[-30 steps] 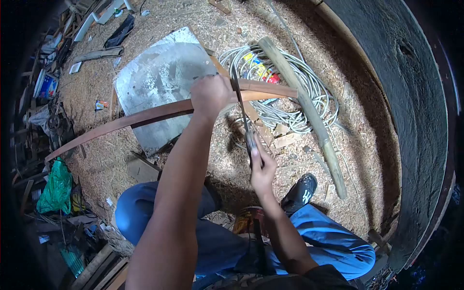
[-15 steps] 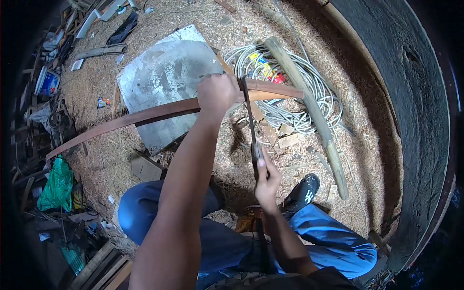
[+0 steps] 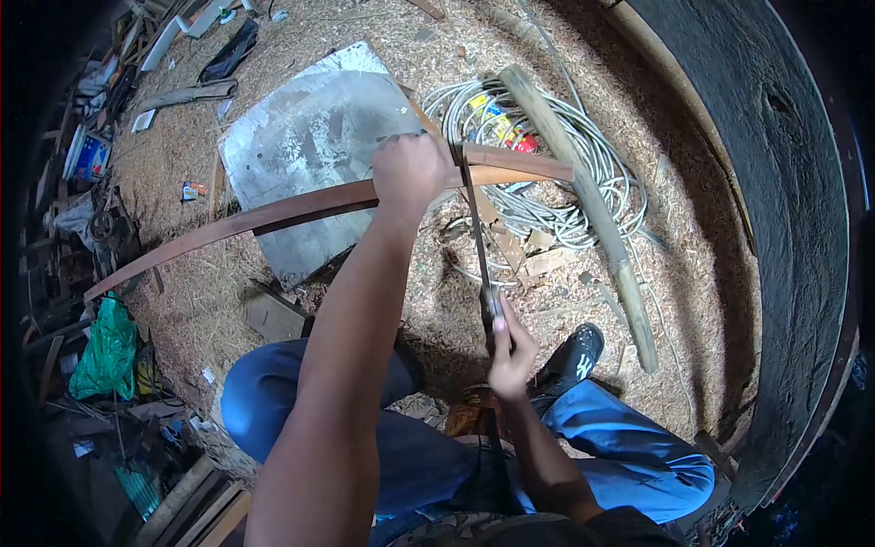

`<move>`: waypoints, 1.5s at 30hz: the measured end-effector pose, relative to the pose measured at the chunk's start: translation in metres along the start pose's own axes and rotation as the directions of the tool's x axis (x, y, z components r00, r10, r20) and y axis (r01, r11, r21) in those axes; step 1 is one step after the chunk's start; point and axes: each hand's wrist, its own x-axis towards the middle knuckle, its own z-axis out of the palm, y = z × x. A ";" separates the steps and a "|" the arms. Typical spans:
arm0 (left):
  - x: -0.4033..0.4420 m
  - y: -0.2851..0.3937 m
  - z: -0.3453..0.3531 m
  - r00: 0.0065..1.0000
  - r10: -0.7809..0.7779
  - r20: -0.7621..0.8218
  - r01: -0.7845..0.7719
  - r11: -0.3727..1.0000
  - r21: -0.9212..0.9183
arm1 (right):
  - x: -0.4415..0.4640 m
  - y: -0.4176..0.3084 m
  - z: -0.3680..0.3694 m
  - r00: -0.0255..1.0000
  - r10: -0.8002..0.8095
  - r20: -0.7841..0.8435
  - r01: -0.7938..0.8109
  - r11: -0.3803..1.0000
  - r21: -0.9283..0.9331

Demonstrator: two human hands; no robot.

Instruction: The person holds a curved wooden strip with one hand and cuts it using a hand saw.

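A long curved wooden strip runs from the far left to the middle right. My left hand is wrapped round it near its right part. My right hand is closed on the handle of a long, narrow dark blade. The blade crosses the strip just right of my left hand, its upper end touching or very near the wood. It seems to be a saw, but teeth cannot be made out. The strip's right end lies by a round wooden pole.
A scuffed metal sheet lies beyond the strip on shavings. Coiled cable lies under the pole. A green plastic bag sits at the left among scraps. A large dark curved timber stands at the right. My shoe is below the pole.
My right hand has drawn back toward my body with the blade, slightly rightward. My left hand still grips the strip, a little further right in view than at first.
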 end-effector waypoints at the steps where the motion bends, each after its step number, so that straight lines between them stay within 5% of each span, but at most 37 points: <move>1: -0.001 -0.001 0.001 1.000 0.016 0.008 -0.016 1.000 -0.002 | -0.008 0.003 -0.003 0.998 0.060 -0.017 -0.060 0.998 0.010; 5: -0.001 0.000 0.001 0.999 0.043 -0.028 -0.043 0.999 -0.019 | 0.039 0.000 0.014 0.999 -0.044 0.009 0.045 0.998 -0.046; 7: -0.001 -0.002 0.002 0.999 0.036 -0.017 -0.036 0.999 -0.010 | 0.071 -0.001 0.026 0.998 0.063 -0.012 -0.063 0.998 0.024; 11: 0.001 0.004 -0.005 0.998 -0.041 0.044 0.039 0.998 0.055 | 0.040 -0.012 0.014 0.998 0.065 0.000 -0.065 0.998 -0.003; 13: 0.001 0.005 -0.006 0.998 -0.036 0.043 0.033 0.998 0.061 | 0.005 -0.002 0.002 0.997 -0.078 -0.015 0.078 0.997 -0.018; 20: 0.000 0.007 -0.005 0.998 -0.018 0.053 0.016 0.999 0.043 | 0.060 -0.003 0.023 0.996 -0.082 -0.042 0.082 0.996 -0.020; 22: 0.000 0.005 0.000 0.998 -0.053 0.042 0.050 0.996 0.071 | 0.072 -0.008 0.027 0.997 0.074 -0.014 -0.073 0.996 0.052; 25: 0.002 0.003 0.001 0.998 -0.042 0.053 0.038 0.997 0.061 | 0.034 -0.012 0.013 0.996 -0.085 -0.008 0.085 0.996 -0.009; 29: -0.001 0.000 0.001 0.999 0.035 -0.026 -0.035 0.999 -0.004 | -0.005 0.001 -0.002 0.999 -0.027 -0.022 0.027 1.000 -0.008; 33: 0.000 0.001 0.002 0.999 0.033 -0.018 -0.032 0.999 0.004 | 0.047 0.004 0.020 0.995 -0.082 -0.062 0.081 0.997 -0.021; 38: 0.001 0.001 0.002 1.000 0.014 0.006 -0.014 1.000 0.012 | 0.048 -0.009 0.014 0.992 0.128 -0.022 -0.128 0.992 0.001; 41: 0.001 0.002 -0.001 1.000 0.007 0.011 -0.007 0.999 0.032 | 0.002 0.008 -0.004 0.999 -0.041 -0.011 0.040 0.999 -0.028; 45: -0.001 0.003 -0.004 0.999 0.032 0.020 -0.032 0.999 0.010 | 0.020 -0.001 0.004 1.000 -0.008 0.013 0.008 0.999 -0.042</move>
